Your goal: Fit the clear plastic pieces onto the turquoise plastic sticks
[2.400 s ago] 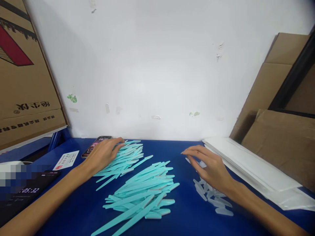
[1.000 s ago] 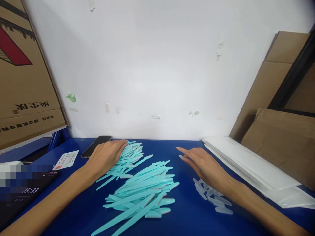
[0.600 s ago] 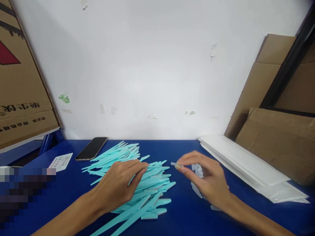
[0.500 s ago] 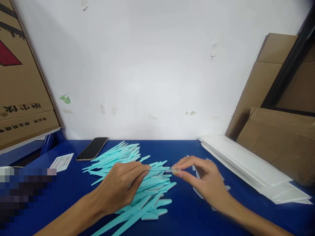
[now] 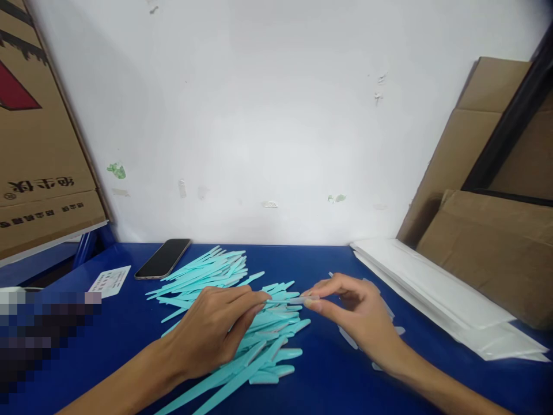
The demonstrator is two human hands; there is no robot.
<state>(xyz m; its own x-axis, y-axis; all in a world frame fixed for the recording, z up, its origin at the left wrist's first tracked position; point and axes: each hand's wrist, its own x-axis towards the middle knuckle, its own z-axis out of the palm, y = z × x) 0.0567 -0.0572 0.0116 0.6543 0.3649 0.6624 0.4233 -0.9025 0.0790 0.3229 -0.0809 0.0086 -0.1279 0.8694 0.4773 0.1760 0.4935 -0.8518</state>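
Two heaps of thin teal plastic sticks lie on the blue table: a far heap (image 5: 203,271) and a near heap (image 5: 259,346). My left hand (image 5: 216,328) rests on the near heap, fingers pinched on one teal stick (image 5: 276,301). My right hand (image 5: 354,314) pinches a small clear plastic cap (image 5: 298,300) at the tip of that stick. Under and behind my right hand lie several more clear caps (image 5: 389,323), partly hidden by it.
A dark phone (image 5: 163,258) and a white card (image 5: 109,280) lie at the back left. Cardboard boxes (image 5: 38,144) lean on the left, and more cardboard (image 5: 488,230) on the right. White flat bags (image 5: 432,294) are stacked at the right. A white wall rises behind.
My left hand left the far heap and came to the near one, pinching a stick. My right hand picked a clear cap from its pile and brought it to the stick's tip.
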